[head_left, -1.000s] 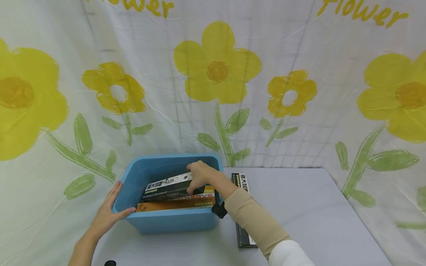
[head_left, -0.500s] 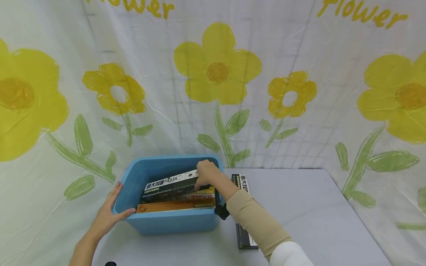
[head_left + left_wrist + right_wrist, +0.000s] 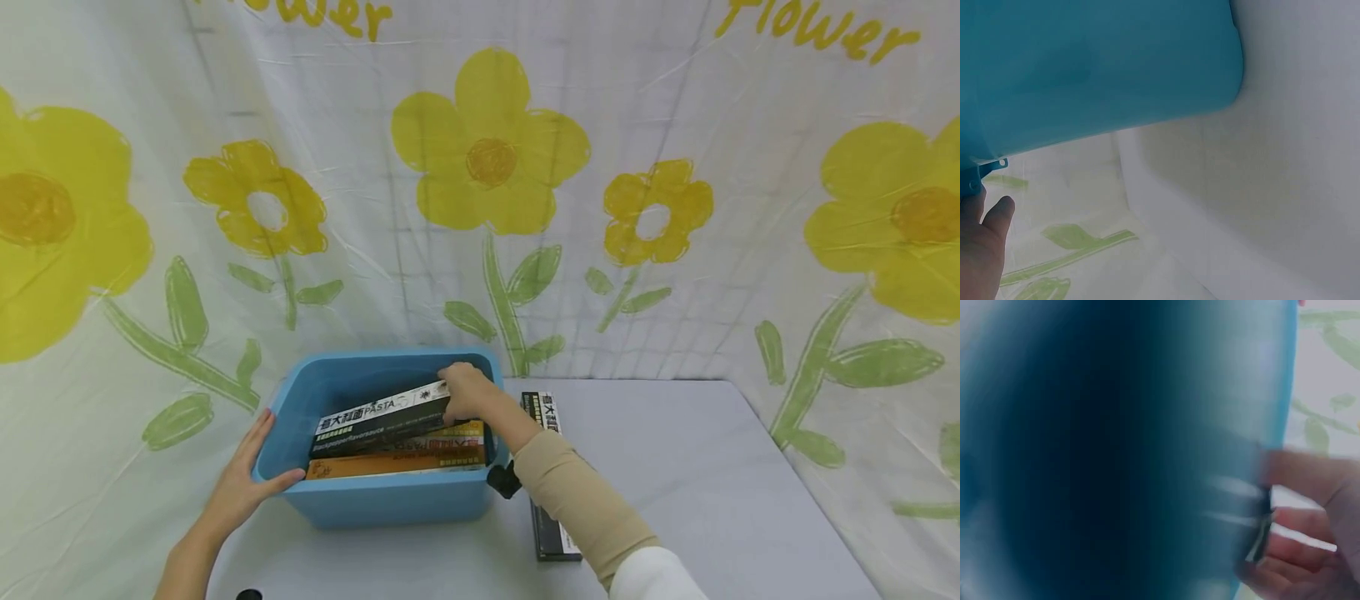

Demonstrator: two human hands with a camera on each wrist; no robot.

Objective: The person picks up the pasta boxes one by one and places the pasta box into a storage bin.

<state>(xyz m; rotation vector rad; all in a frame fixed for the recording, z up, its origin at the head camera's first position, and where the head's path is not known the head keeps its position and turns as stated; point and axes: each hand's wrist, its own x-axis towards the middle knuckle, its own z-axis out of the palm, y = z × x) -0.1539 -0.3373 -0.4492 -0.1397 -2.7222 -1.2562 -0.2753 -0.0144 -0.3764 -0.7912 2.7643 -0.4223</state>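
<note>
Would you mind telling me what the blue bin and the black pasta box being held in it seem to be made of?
The blue bin looks like moulded plastic: one even colour, rounded corners, a smooth, faintly glossy wall. The black pasta box, which the right hand grips, seems to be printed cardboard: flat faces, sharp straight edges, lettering on its side.

A pale grey table (image 3: 675, 467) covered with smooth cloth carries a blue plastic rectangular bin (image 3: 382, 500). Just right of the bin, a long black cardboard pasta box (image 3: 546, 475) lies flat on the table, running front to back.
</note>
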